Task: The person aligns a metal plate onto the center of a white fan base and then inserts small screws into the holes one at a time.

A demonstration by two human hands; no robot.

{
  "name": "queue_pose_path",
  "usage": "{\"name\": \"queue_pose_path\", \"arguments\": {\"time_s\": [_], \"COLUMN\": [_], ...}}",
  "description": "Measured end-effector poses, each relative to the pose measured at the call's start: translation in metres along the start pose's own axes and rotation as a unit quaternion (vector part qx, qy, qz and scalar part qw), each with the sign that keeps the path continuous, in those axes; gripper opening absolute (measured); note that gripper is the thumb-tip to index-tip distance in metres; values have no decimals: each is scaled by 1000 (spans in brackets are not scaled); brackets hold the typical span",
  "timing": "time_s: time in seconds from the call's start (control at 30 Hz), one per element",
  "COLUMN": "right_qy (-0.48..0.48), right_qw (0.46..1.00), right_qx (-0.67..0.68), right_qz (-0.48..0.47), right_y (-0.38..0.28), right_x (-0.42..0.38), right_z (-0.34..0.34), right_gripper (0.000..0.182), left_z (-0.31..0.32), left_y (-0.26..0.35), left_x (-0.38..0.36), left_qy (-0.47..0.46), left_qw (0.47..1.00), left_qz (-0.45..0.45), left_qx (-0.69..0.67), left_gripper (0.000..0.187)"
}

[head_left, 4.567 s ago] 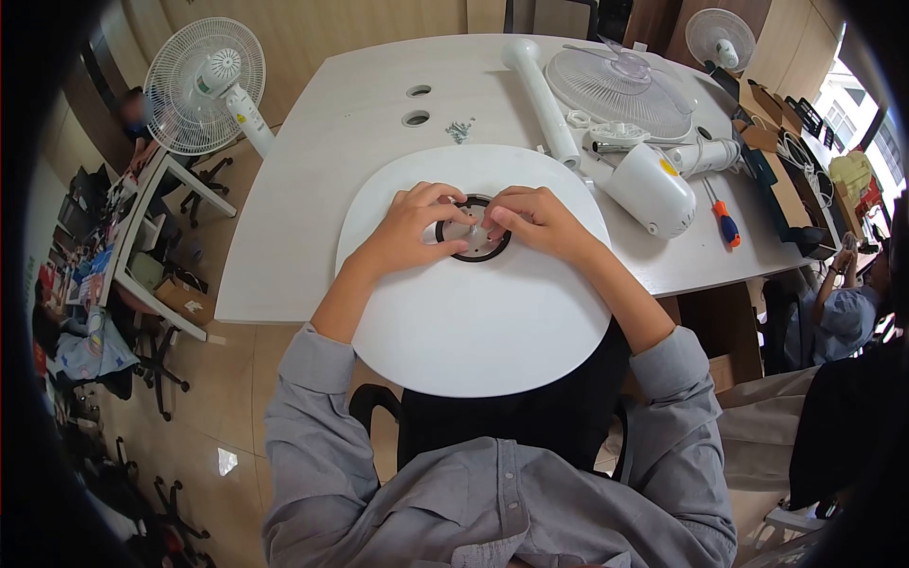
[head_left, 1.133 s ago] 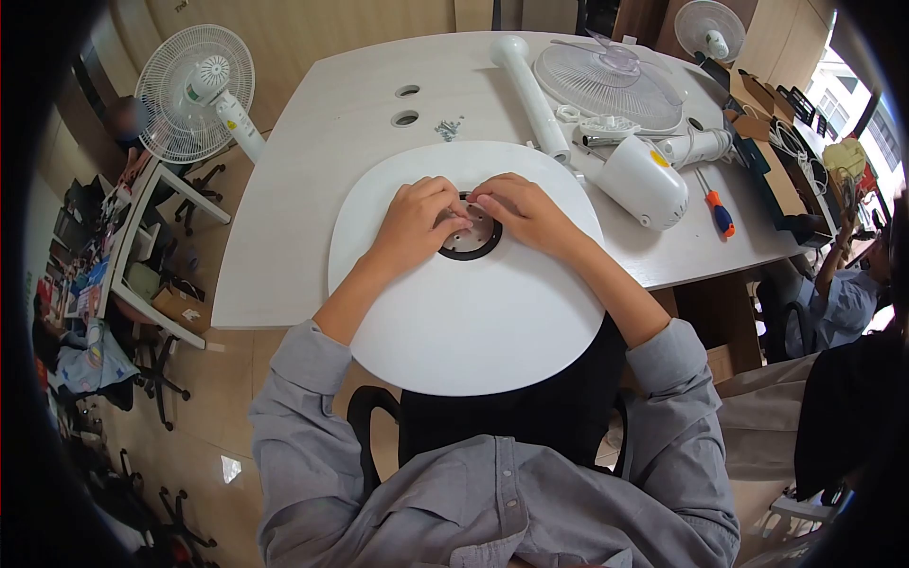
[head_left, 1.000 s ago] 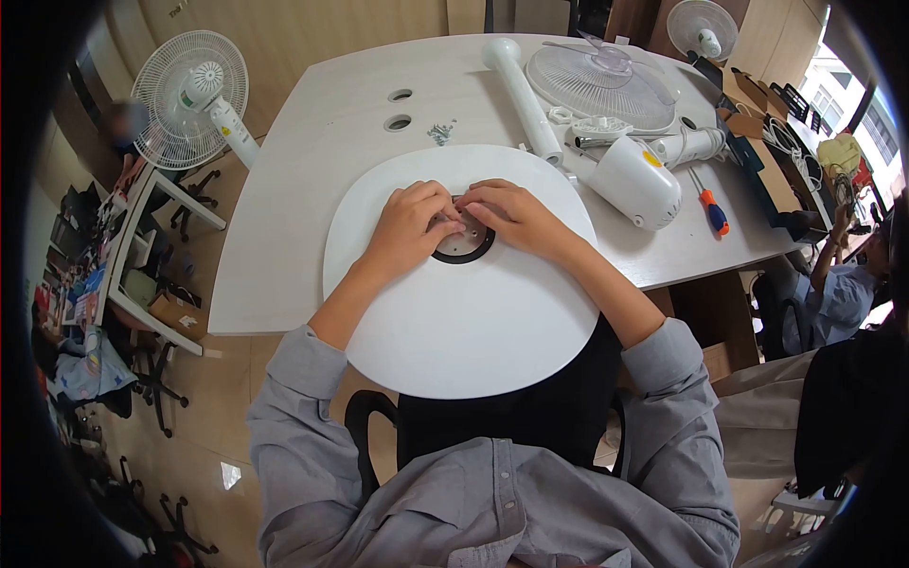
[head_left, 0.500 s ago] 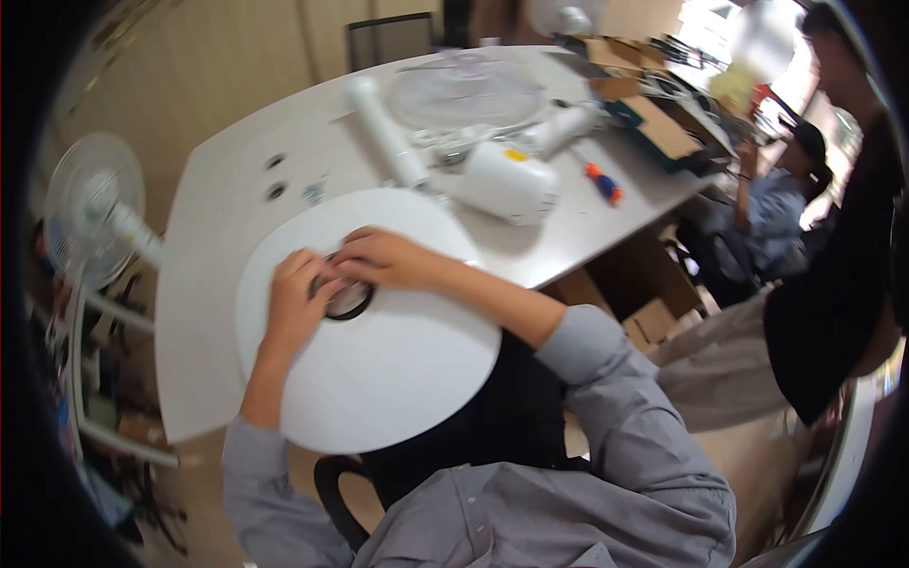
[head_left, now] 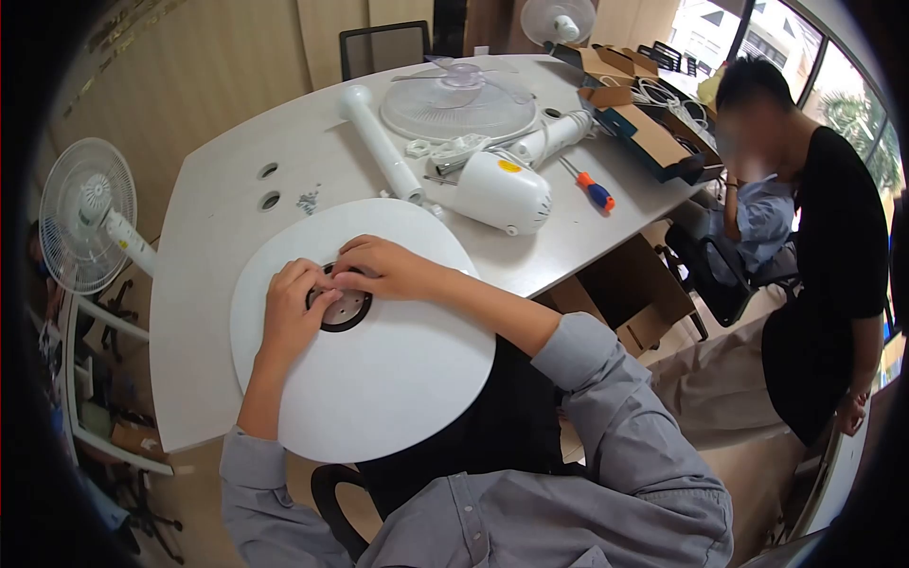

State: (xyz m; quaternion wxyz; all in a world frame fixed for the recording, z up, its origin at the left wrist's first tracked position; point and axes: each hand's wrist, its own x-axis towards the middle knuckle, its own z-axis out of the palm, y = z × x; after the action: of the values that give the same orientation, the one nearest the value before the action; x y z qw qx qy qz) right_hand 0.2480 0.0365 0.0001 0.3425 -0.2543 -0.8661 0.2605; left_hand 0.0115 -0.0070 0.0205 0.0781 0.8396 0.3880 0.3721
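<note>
A large white round fan base [head_left: 388,388] lies in front of me, partly on the table and reaching over its near edge. In its middle is a black ring [head_left: 343,328] around a metal plate with small holes [head_left: 348,307]. My left hand [head_left: 294,308] is at the left side of the ring, fingers curled and pressed together over it. From the right, my right hand [head_left: 381,265] reaches the ring's upper edge, its fingers bent in a pinch that meets the left fingertips. Whatever lies between the fingertips is hidden.
On the white table [head_left: 218,360] are small screws [head_left: 308,201], a white pole [head_left: 383,147], a fan motor housing [head_left: 507,194], a clear fan guard [head_left: 459,104], a screwdriver [head_left: 597,192] and open boxes [head_left: 653,133]. A person in black [head_left: 824,237] stands at right.
My view has shifted slightly and become sharper. Both hands stay at the ring with small finger movements. The standing person at right now shows more fully.
</note>
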Motion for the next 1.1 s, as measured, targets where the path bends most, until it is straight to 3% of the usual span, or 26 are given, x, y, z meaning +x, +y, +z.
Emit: {"name": "queue_pose_path", "arguments": {"time_s": [0.17,0.27,0.57,0.77,1.1], "right_qy": [-40,16,-35,-12,-16], "right_qw": [997,999,999,998,994], "right_qx": [-15,21,5,-27,-84], "right_qz": [59,-22,19,-49,-70], "right_y": [-13,-7,-3,-4,13], "right_x": [1,1,0,0,1], "right_z": [-12,1,-8,-5,-14], "right_gripper": [26,25,30,34,33], "left_z": [0,-1,-2,0,5], "left_y": [-3,-2,-2,-6,-12], "left_x": [-1,0,3,4,18], "left_qy": [-10,-7,-26,-24,-53], "left_qw": [1000,1000,999,1000,999], "left_qz": [-13,-6,-19,-10,-7], "left_qx": [0,1,-5,-11,-2], "left_gripper": [19,19,17,16,12]}}
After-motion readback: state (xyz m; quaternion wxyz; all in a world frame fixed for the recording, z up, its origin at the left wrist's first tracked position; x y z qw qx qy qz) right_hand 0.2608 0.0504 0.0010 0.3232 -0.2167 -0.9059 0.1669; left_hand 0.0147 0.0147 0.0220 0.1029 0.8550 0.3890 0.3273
